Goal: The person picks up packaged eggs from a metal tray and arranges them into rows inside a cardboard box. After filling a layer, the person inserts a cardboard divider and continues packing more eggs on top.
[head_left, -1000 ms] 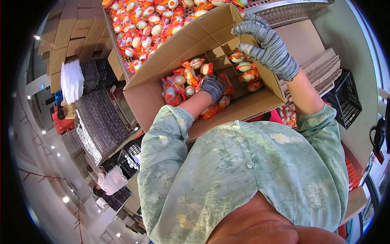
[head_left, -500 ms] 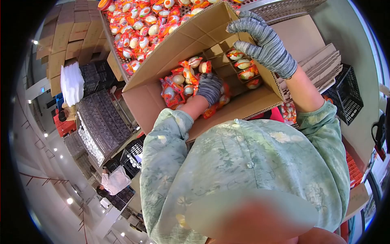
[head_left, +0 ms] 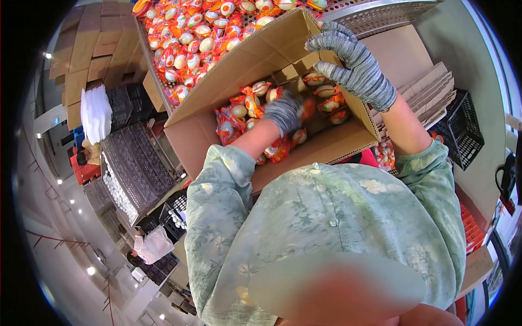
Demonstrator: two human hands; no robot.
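An open cardboard box (head_left: 310, 164) is tilted in front of me, with orange-and-clear wrapped eggs (head_left: 238, 111) loose in its left part. Several more wrapped eggs (head_left: 328, 105) sit in a divider at its right. My left hand (head_left: 281, 113), in a grey knitted glove, is inside the box, blurred by motion, its fingers closed at a blurred orange wrapped egg (head_left: 308, 108). At the box's upper right edge, my gloved right hand (head_left: 356, 68) hooks its spread fingers over the cardboard rim.
Beyond the box, a perforated metal tray (head_left: 375, 20) bears many wrapped eggs. Flattened cardboard (head_left: 418, 98) and a black crate (head_left: 461, 130) are at the right. Cartons (head_left: 81, 49), dark crates (head_left: 138, 163) and a person in a light top (head_left: 154, 245) are at the left.
My left hand has risen slightly from the loose eggs, and a blurred orange wrapped egg now shows at its fingertips. My right hand stays at the box edge.
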